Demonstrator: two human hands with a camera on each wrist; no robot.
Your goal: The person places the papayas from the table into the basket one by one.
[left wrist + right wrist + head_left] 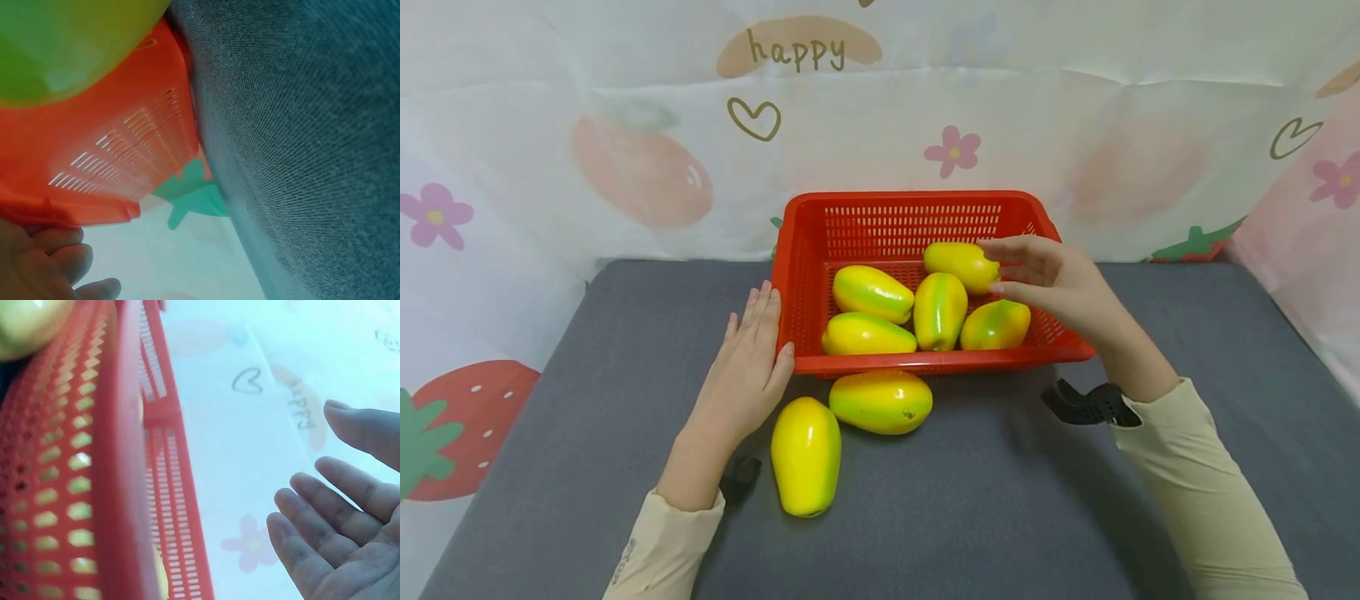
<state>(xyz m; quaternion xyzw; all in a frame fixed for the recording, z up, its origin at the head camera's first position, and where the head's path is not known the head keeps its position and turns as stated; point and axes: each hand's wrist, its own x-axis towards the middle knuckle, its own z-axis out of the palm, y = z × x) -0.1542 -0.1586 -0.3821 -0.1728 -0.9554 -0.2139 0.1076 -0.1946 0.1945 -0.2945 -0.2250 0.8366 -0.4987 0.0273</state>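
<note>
A red plastic basket (910,362) with slotted walls holds several yellow-green papayas (872,295). My left hand (741,362) rests along the basket's left side, fingers straight and touching its rim. Its fingertips (72,259) show below the basket in the left wrist view. Over the right part of the basket is my right hand (1048,279), fingers spread and slightly bent, nearest to the back papaya (958,265). In the right wrist view that hand (350,537) has nothing between thumb and fingers.
Two more papayas lie on the grey cloth in front of the basket: one sideways (882,403) by its front wall, one lengthwise (806,457) near my left wrist. Behind the grey table (970,517) hangs a printed curtain (865,150). A black strap (1090,404) is at my right wrist.
</note>
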